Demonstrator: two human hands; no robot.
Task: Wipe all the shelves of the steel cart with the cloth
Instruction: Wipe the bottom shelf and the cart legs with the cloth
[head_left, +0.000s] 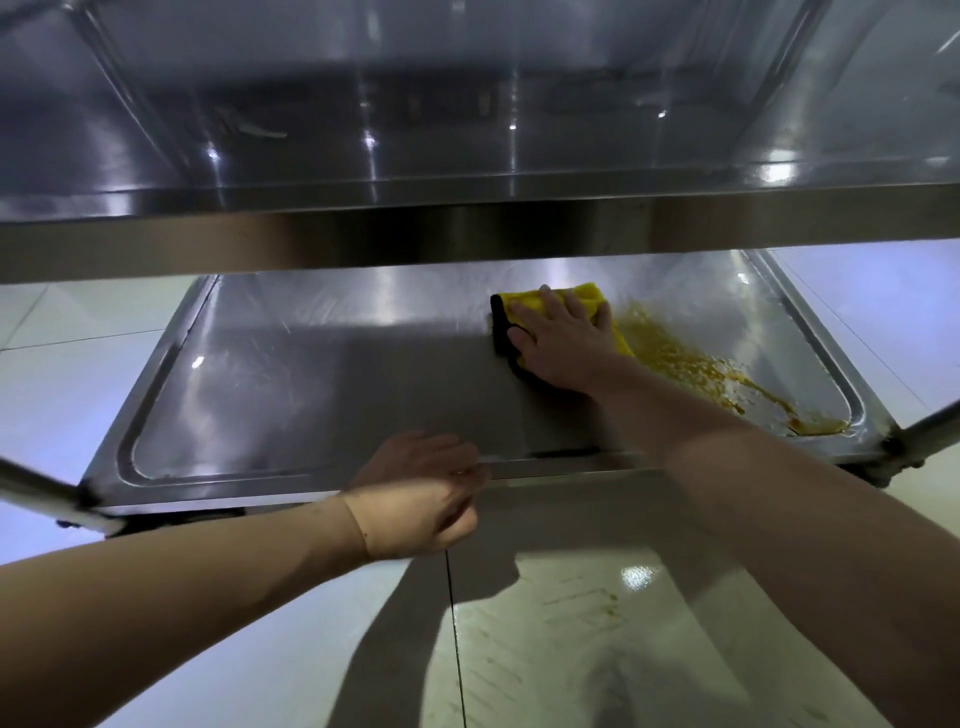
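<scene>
I look down at the bottom shelf (291, 384) of the steel cart, under the middle shelf (467, 156). My right hand (561, 340) lies flat with spread fingers on a folded yellow cloth with a black edge (576, 295), pressing it onto the shelf's far middle. Just right of the cloth a yellow-orange spill (691, 369) streaks toward the shelf's front right corner. My left hand (421, 493) grips the front rim of the bottom shelf (561, 462), fingers curled over the edge.
The middle shelf's front edge (467, 239) overhangs the far part of the bottom shelf. Cart legs stand at the front left (47, 493) and front right (924, 431). Pale tiled floor (571, 623) with faint smears lies in front.
</scene>
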